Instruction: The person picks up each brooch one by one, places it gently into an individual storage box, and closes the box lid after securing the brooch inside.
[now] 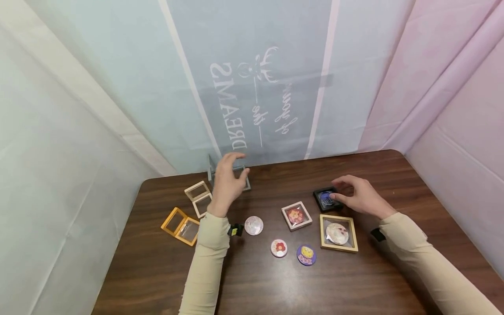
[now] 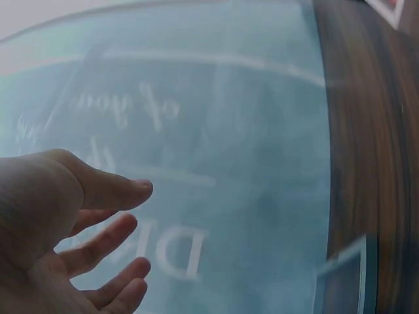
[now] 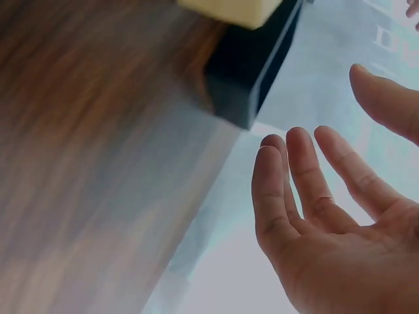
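My left hand (image 1: 229,186) hovers over an opened grey display frame (image 1: 247,184) at the table's back edge. In the left wrist view its thumb and fingers are spread apart and hold nothing, with the grey frame (image 2: 370,275) at lower right. On the other side, my right hand (image 1: 364,197) is beside a black display frame (image 1: 320,195) with a blue round badge in it. The thumb overlaps that frame in the head view. In the right wrist view the fingers are loosely bent with nothing between them, close to the black frame's (image 3: 239,85) corner.
At left lie an opened orange frame (image 1: 173,236) and an opened cream frame (image 1: 194,202). Loose round badges, one pale (image 1: 253,225), one with a red flower (image 1: 279,248) and one purple (image 1: 306,255), lie mid-table. A white frame (image 1: 308,221) and a yellow frame (image 1: 338,249) hold badges.
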Demonstrator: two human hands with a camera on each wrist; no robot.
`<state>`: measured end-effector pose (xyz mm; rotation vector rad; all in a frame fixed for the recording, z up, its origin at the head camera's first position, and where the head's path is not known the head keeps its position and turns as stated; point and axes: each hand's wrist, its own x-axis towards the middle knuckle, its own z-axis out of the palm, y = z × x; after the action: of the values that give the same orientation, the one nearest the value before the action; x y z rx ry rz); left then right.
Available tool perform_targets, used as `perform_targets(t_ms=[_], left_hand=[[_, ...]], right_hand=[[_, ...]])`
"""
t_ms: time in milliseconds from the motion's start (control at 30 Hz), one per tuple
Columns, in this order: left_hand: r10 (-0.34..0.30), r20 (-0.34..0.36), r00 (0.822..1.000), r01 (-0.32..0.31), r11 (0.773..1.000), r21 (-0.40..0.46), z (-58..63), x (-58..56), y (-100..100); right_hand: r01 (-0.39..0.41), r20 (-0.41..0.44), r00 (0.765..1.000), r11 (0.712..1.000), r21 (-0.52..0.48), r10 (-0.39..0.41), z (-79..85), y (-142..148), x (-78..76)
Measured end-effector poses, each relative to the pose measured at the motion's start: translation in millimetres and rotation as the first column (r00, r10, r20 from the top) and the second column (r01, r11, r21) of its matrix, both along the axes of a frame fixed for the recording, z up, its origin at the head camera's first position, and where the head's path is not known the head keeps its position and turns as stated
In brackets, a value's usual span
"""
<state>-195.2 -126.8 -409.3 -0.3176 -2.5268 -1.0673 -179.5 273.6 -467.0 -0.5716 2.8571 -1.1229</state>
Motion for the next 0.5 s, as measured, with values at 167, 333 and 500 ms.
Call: perform_targets(t_ms=[167,333,500], left_hand=[[0.147,-0.010,0.989,-0.147,0.987,0.062,-3.8,4.4,-27],[0.278,0.071,0.958,-0.285,0.949,0.135,-9.4,9.3,-36],[0.312,0.162,0.936,-0.335,0.931,0.145,-15.8,13.7,-39]], right_hand=[[-0.037,0.006,0.999,0.999,-0.023,0.037,4.9,-17,1.7],[-0.128,-0.014,0.992,0.991,-0.035,0.127,7.4,-35,3.7],[-0.245,-0.031,0.969,0.969,-0.028,0.245,7.6,-59,6.5]])
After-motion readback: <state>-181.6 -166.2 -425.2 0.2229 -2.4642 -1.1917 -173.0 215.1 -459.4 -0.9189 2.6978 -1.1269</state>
